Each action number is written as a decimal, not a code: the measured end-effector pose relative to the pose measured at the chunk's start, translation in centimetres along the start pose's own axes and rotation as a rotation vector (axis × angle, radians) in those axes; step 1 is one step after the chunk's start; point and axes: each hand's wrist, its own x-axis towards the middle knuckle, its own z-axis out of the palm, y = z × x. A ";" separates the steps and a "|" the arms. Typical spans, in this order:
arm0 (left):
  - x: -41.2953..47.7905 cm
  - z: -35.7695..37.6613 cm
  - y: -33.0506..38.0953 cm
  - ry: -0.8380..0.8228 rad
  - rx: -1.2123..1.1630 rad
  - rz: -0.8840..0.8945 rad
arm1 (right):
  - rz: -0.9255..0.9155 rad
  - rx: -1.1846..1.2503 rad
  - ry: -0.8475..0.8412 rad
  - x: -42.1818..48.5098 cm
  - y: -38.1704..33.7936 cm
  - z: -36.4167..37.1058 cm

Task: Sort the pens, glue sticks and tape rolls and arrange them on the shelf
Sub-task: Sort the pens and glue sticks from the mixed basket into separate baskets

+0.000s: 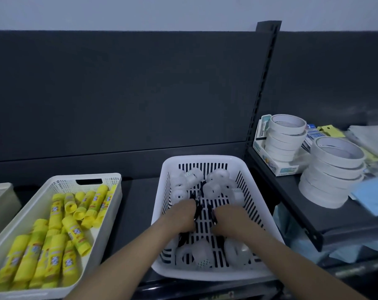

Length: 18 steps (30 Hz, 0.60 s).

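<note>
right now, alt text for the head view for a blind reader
The left hand and right hand grip black pens in a white slotted basket also holding clear tape rolls. A tray of yellow glue sticks sits to its left, white tape stacks to its right.

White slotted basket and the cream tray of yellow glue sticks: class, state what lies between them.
Head view: a bare strip of dark grey shelf, crossed near the camera by the left forearm.
</note>
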 end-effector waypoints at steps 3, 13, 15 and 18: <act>0.1 -0.5 0.1 -0.017 -0.228 -0.093 | 0.084 0.328 0.081 0.4 1.9 -0.4; -0.7 -4.1 -2.0 0.056 -0.865 -0.226 | 0.060 0.411 0.070 4.1 -0.8 -3.0; -1.3 -4.3 -2.2 -0.017 -0.867 -0.222 | 0.103 0.395 0.070 4.9 -1.1 -3.4; -2.2 -4.9 -2.7 -0.081 -0.803 -0.209 | 0.159 0.388 0.076 5.8 -1.2 -4.2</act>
